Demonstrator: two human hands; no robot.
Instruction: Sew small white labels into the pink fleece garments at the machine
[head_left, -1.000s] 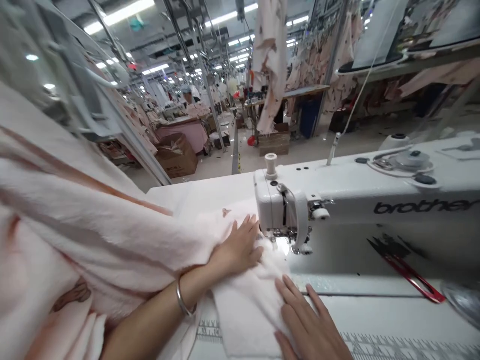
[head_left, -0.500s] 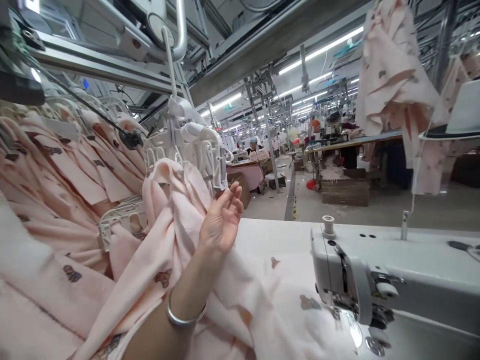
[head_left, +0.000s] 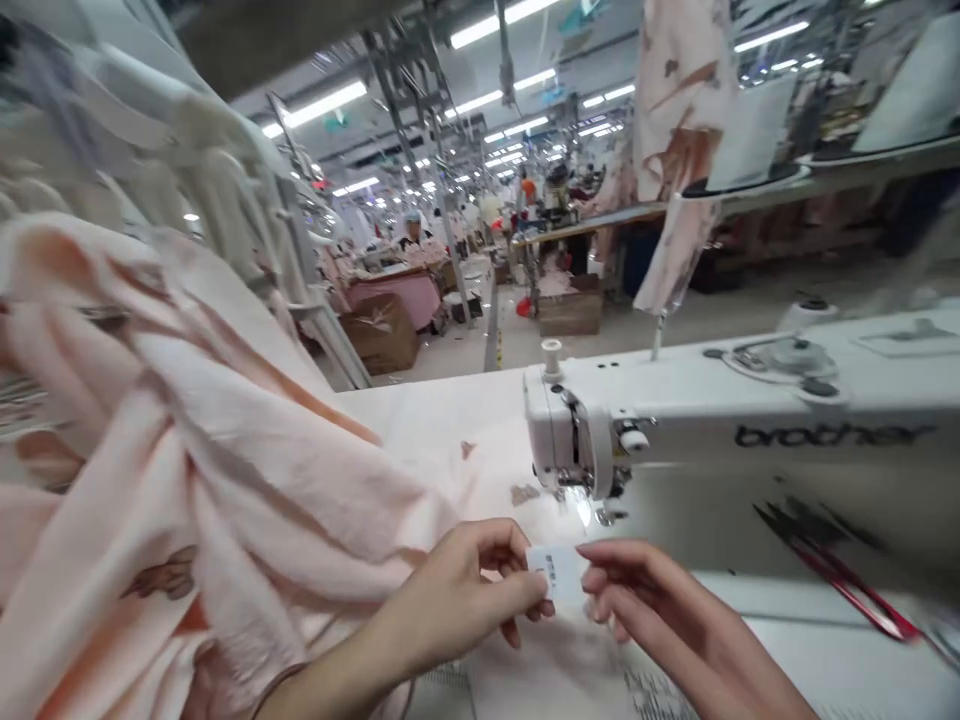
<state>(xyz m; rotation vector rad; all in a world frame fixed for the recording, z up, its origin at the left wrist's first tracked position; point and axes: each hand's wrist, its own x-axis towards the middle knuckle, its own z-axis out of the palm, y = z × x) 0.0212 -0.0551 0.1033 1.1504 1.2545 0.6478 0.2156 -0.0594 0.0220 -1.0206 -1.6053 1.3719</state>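
Note:
A small white label with dark print is stretched between my two hands, just in front of the sewing machine's needle area. My left hand pinches its left end between thumb and fingers. At the right end, the fingertips of my right hand close on the label's edge. Pink fleece fabric with small bear prints drapes down on the left and runs across the table, under the label and toward the needle. The white sewing machine stands just beyond my hands, its needle area lit.
Red-handled scissors lie on the machine bed at right. White hangers hold up the pink fabric at left. Thread cones stand at upper right. Beyond the white table are a cardboard box, an aisle and other workstations.
My left hand has come down from the hanging fabric to the front of the machine and now grips the label. My right hand has come into view. The camera has turned right and downward.

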